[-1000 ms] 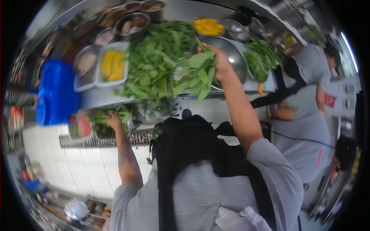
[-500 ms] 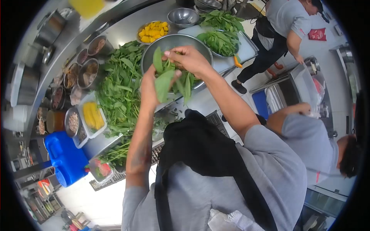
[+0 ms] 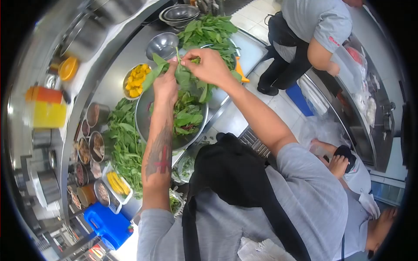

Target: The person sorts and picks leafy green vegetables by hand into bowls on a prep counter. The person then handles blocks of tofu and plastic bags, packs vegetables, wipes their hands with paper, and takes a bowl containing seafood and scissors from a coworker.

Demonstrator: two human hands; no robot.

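My left hand (image 3: 166,85) grips a sprig of leafy greens (image 3: 155,75), its broad leaves hanging out on both sides. At the top of the sprig, my right hand (image 3: 210,66) pinches the thin green stem between thumb and finger. Both hands are close together above the far side of a large metal bowl (image 3: 190,140). Loose leaves (image 3: 188,116), some with reddish stems, lie inside that bowl. My left forearm covers part of its left side. A long heap of leafy stems (image 3: 124,135) lies on the counter left of the bowl.
Beyond stand a bowl of yellow-orange chunks (image 3: 137,81), a small metal bowl (image 3: 162,45) and more greens (image 3: 207,32) by a white board (image 3: 253,50). Ingredient pots (image 3: 97,145) and a blue jug (image 3: 106,224) are leftward. Co-workers (image 3: 320,30) stand at right.
The view has turned, and the large bowl now shows lower and further left. My hands have moved toward its far side, the right now pinching the stem top. The co-workers have shifted position.
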